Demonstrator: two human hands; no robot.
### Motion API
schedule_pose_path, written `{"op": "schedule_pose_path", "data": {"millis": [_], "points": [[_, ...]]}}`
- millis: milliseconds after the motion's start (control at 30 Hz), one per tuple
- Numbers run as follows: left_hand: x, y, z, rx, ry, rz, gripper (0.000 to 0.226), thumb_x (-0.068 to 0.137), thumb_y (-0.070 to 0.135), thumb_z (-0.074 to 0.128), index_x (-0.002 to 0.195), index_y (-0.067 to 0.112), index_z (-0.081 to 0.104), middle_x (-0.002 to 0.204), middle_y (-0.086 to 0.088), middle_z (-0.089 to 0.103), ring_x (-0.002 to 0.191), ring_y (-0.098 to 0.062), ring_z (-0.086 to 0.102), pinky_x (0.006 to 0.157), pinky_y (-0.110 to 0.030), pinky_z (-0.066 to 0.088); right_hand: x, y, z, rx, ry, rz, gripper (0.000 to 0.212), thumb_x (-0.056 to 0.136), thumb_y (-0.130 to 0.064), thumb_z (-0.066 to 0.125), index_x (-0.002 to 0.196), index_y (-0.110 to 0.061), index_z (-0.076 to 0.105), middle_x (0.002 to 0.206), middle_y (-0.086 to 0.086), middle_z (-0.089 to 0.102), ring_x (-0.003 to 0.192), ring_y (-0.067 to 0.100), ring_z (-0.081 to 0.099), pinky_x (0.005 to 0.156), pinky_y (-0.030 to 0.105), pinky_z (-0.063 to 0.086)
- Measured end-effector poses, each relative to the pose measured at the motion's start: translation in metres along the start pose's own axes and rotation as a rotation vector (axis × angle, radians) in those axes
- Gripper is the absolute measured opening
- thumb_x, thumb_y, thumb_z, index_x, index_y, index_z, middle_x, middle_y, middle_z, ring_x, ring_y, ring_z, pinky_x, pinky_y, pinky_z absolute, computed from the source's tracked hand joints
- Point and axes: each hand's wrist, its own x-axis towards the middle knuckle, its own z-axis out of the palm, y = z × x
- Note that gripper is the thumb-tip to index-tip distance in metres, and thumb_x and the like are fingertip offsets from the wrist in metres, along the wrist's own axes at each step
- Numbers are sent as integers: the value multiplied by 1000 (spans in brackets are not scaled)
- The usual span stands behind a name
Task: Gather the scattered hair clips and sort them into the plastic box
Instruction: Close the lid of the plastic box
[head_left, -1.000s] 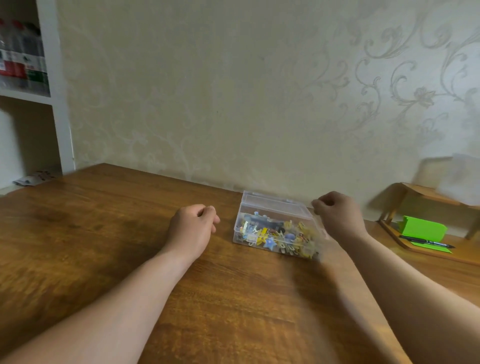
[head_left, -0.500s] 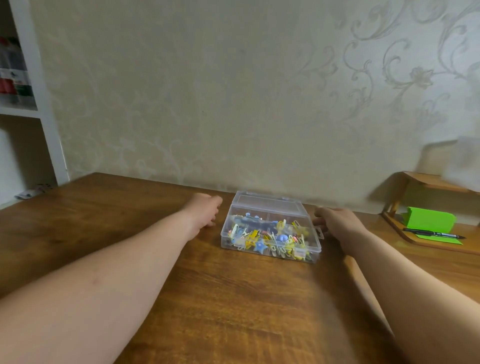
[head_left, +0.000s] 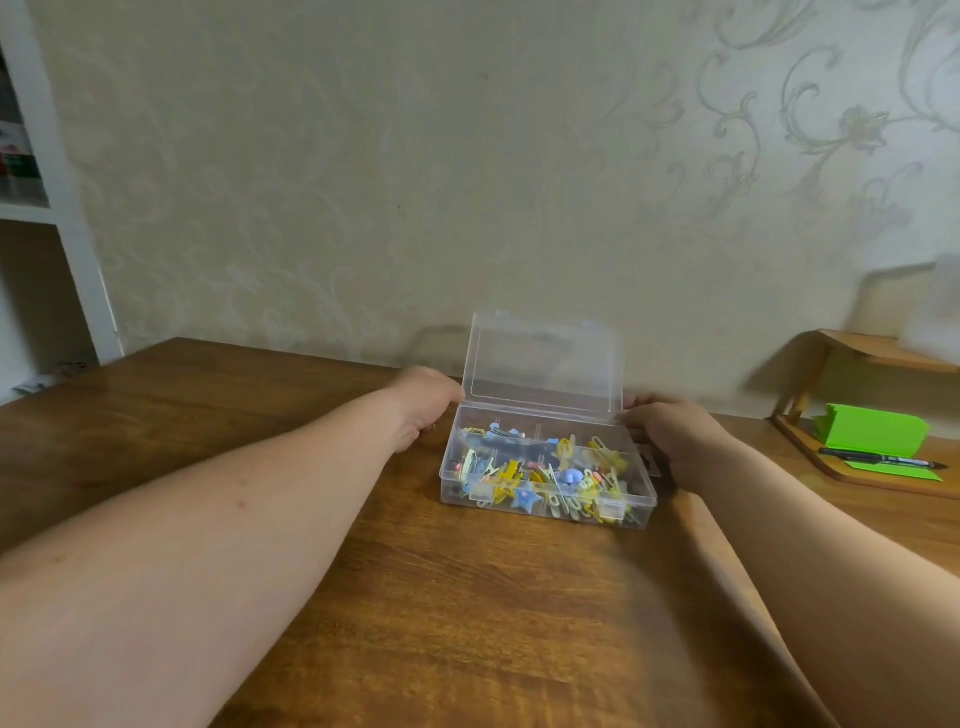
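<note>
Lid (head_left: 543, 358) of plastic box (head_left: 545, 501) now stands open.

Clear plastic box (head_left: 545, 501), lid upright, clips (head_left: 550, 475) inside

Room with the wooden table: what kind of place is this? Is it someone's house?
Probably a room in someone's home. The wall has flowery wallpaper, a white shelf stands beside the wooden table, and green paper with a pen sits on a small rack.
</note>
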Motion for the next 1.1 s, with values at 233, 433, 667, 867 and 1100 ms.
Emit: {"op": "schedule_pose_path", "data": {"millis": [233,433,667,867,1100], "points": [[-8,-1,2,-189,-18,33,36,97,-6,50,116,15,71,84,-4,61,61,-13,47,54,-25,37,-24,5,-6,172,-6,-110,30,92,13,52,103,-13,64,94,21,59,77,31,50,55,34,39],[-22,-2,-3,-388,-94,-77,36,104,42,49,100,16,74,93,-5,73,80,-19,62,72,-34,46,-50,7,-6,244,10,-63,25,94,-22,54,101,-4,70,104,19,75,92,34,69,89,50,54],[-53,-24,-4,-88,-169,169,32,103,22,69,135,28,71,139,2,66,134,-18,58,117,-38,43,-105,14,-8,-170,-50,-308,26,100,-31,72,124,-24,69,115,-5,72,104,8,69,95,32,55],[-65,-36,7,-5,-67,312,22,107,28,65,127,34,71,142,1,61,135,-17,55,119,-40,42,-114,18,-2,-294,38,-431,23,102,-34,67,121,-25,76,114,-5,75,105,10,69,94,33,56],[-85,-21,5,333,99,452,34,109,42,56,112,16,77,119,2,60,112,-18,59,95,-32,46,-122,21,-12,-605,24,-486,49,104,-61,49,148,-42,57,144,1,46,140,21,45,120,41,38]]}}
